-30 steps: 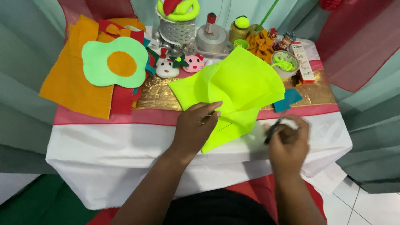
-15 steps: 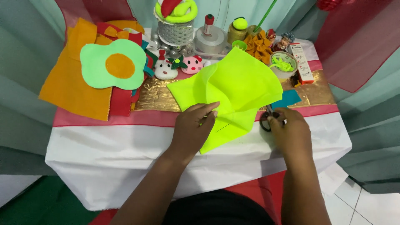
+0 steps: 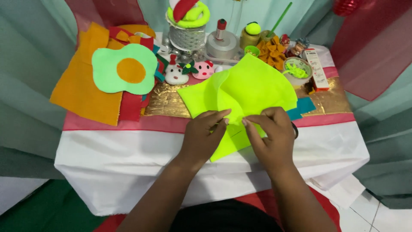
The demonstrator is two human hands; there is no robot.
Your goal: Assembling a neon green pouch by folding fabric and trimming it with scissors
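A neon yellow felt sheet (image 3: 253, 86) lies folded on the table, its near corner hanging over the white cloth (image 3: 128, 150). My left hand (image 3: 205, 135) rests on the sheet's near part, fingertips pinching a fold at its middle. My right hand (image 3: 274, 133) pinches the same fold from the right, so the fingertips of both hands almost meet. A small dark object (image 3: 295, 129) shows at the right edge of my right hand; I cannot tell what it is.
An orange felt sheet (image 3: 81, 92) lies at the left with a green-and-orange egg shape (image 3: 124, 71) and red felt (image 3: 131, 107). Behind are cat-shaped felt toys (image 3: 189, 71), a silver basket (image 3: 186, 36), a round tin (image 3: 221, 43), a bowl (image 3: 296, 71), a narrow box (image 3: 316, 71) and a teal scrap (image 3: 304, 105).
My right hand moved left from the table's front edge onto the yellow felt and now pinches the fold beside my left hand. The dark tool it held no longer shows in its fingers.
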